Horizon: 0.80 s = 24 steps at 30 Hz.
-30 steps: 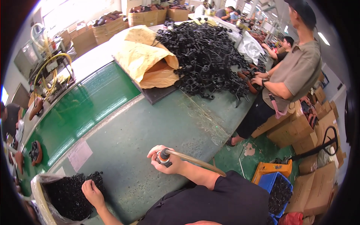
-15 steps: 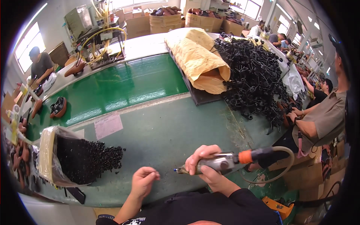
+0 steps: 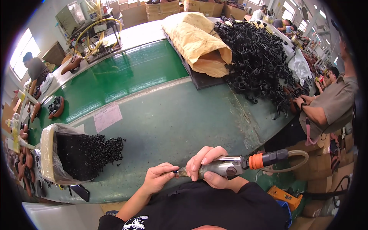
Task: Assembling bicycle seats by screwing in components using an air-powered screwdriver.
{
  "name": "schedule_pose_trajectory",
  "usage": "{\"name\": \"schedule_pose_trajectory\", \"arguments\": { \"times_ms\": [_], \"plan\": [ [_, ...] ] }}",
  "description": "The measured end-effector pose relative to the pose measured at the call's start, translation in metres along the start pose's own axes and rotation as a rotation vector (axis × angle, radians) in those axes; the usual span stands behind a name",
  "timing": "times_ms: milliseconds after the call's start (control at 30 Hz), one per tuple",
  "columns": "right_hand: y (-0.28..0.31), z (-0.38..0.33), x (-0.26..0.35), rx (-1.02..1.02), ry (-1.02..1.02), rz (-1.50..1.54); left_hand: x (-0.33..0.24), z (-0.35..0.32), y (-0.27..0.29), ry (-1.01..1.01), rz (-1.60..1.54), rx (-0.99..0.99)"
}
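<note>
Two hands engaged: my right hand [image 3: 204, 159] grips the hosed tool [image 3: 221, 168]; my left hand [image 3: 158, 178] pinches its tip [image 3: 176, 173]. Premature triggering could nip the left, just beside the right.

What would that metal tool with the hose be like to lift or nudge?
The tool in the right hand is probably heavy for its size, given its metallic shine. Its rounded shape might roll if nudged. The curved hose looks flexible and would likely trail along.

Pink paper [image 3: 107, 117]: handwriting, too small to read. Cardboard box [image 3: 198, 8]: dark lettering, partly visible. Black shirt [image 3: 199, 209]: white print, illegible.
</note>
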State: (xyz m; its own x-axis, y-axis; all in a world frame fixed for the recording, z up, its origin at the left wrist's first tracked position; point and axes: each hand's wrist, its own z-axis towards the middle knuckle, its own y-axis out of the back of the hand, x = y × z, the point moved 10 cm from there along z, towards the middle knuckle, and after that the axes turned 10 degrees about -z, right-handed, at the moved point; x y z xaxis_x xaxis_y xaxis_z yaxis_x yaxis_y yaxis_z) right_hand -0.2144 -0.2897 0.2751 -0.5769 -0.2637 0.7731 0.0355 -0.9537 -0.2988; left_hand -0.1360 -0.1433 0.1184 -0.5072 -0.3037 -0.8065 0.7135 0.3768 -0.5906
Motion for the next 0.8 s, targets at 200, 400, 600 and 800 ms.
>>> {"name": "schedule_pose_trajectory", "arguments": {
  "times_ms": [200, 400, 600, 800],
  "plan": [
    [0.004, -0.008, 0.0, 0.025, 0.01, -0.037, -0.001, 0.002, 0.005, -0.069, 0.14, -0.016],
    [0.005, -0.009, -0.001, 0.03, 0.063, -0.037, 0.007, 0.003, 0.012, -0.015, 0.011, -0.029],
    [0.011, -0.011, -0.004, 0.001, 0.092, -0.014, 0.02, 0.005, 0.015, 0.012, -0.185, -0.036],
    [0.014, -0.013, -0.009, -0.015, 0.098, 0.039, 0.022, 0.006, 0.019, 0.003, -0.118, 0.019]
  ]
}}
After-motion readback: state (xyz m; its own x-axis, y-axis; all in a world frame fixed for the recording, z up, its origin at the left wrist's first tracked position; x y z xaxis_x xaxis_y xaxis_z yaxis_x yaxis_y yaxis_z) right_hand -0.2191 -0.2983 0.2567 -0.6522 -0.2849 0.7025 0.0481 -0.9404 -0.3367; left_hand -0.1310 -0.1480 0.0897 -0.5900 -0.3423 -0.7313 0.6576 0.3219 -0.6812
